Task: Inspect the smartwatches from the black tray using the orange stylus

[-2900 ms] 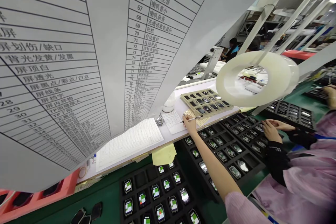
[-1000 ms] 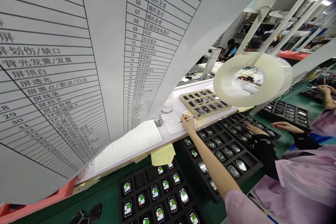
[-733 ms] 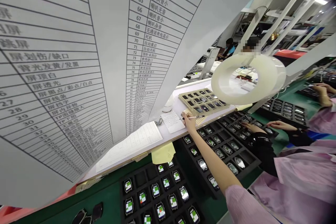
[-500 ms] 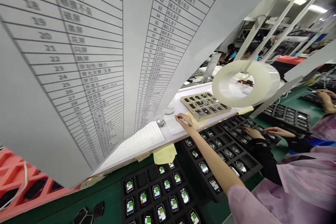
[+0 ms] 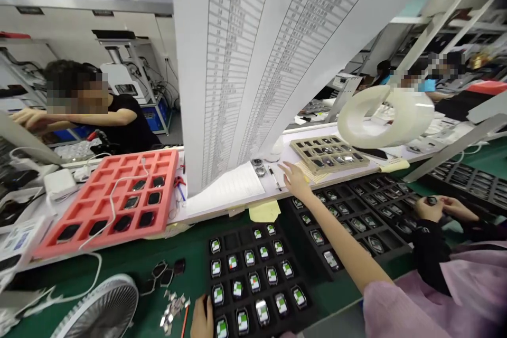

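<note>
My right hand (image 5: 295, 182) reaches over the shelf with its fingers apart and nothing in them. A pen (image 5: 274, 178) lies just left of its fingertips, beside two small round metal things (image 5: 258, 167) and a printed sheet (image 5: 233, 190). At the bottom edge, my left hand (image 5: 203, 321) is curled around something dark, mostly hidden, against the left side of a black tray (image 5: 247, 288). Rows of square-faced watches (image 5: 254, 281) with green-and-white screens fill most of the tray's slots.
A large printed list (image 5: 245, 63) hangs in front. A tape roll (image 5: 386, 116) hangs right of it. On the left are a red tray (image 5: 130, 169) and a fan (image 5: 101, 309). Beige (image 5: 328, 156) and black trays stand rightward. A co-worker's hands (image 5: 443, 208) hold a small dark object.
The pen has left my right hand and lies on the shelf; the fingers have opened. The view has swung left and back, bringing in my left hand, the fan and a co-worker opposite.
</note>
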A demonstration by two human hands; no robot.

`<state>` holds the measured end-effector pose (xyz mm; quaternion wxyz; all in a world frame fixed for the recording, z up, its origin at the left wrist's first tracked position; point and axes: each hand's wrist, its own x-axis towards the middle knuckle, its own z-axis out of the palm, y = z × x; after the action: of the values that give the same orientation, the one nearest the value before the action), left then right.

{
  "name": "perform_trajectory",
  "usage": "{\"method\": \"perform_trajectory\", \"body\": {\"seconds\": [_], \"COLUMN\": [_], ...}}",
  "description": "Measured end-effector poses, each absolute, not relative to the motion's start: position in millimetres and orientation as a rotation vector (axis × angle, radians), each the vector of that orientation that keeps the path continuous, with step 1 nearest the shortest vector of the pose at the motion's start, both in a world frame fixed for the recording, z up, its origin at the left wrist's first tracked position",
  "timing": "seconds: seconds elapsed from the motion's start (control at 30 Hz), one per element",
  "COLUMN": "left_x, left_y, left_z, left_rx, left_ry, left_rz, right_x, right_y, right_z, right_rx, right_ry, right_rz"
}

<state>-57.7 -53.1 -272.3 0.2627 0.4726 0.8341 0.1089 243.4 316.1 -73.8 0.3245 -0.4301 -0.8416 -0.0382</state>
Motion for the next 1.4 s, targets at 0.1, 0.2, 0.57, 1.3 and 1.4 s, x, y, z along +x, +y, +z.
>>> {"method": "perform_trajectory", "body": {"seconds": [0.1, 0.2, 0.57, 1.3, 1.4], "left_x": [-58.0, -59.6, -67.5, -123.9, -108.5], "left_y": [-56.3, -61.0, -71.6, -220.0, -189.3], "left_z": [-278.8, -282.9, -274.5, -229.3, -236.0], "left_rx": [1.146, 1.143, 1.095, 0.996, 1.027], "left_ry": [2.222, 2.189, 2.077, 2.128, 2.251], "left_rz": [0.475, 0.523, 0.605, -0.267, -0.183], "right_x": [259.9, 266.5, 198.5, 154.0, 149.8], "right_y": [277.5, 224.5, 37.5, -19.0, -20.8], "right_z": [-79.6, -105.4, -230.5, -238.7, -233.0], "right_rx": [-1.168, -1.206, -1.293, -1.144, -1.128], "right_ry": [-2.095, -1.970, -1.960, -2.147, -2.168], "right_rz": [-0.064, 0.006, 0.466, 1.078, 1.105]}}
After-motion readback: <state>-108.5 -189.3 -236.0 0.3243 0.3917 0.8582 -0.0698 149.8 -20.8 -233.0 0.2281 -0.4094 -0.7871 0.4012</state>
